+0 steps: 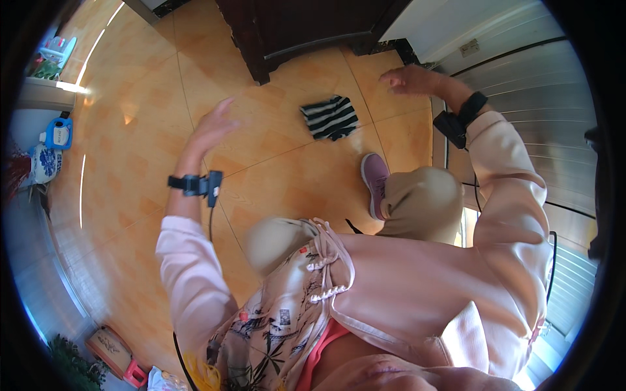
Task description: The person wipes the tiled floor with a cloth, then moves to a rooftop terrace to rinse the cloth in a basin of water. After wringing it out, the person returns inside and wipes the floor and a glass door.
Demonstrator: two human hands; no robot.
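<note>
My left hand [215,124] hangs in the air over the tiled floor, empty, with the thumb and fingers apart. On the other side, my right hand [411,80] is held out beside the metal door, slightly blurred, its fingers loosely bent and nothing seen in them. Between the two, a black-and-white striped cloth [330,118] lies crumpled on the orange floor tiles [274,185]. Neither hand touches it. A black strap with a small device sits on each wrist. My pink shoe [375,185] stands just below the cloth.
A dark wooden cabinet [313,27] stands ahead on short feet. The ribbed metal door [533,107] runs along the right. At left are a blue bottle [59,133] and a blue-and-white porcelain vase [46,163]. A red-handled container [134,374] sits at lower left.
</note>
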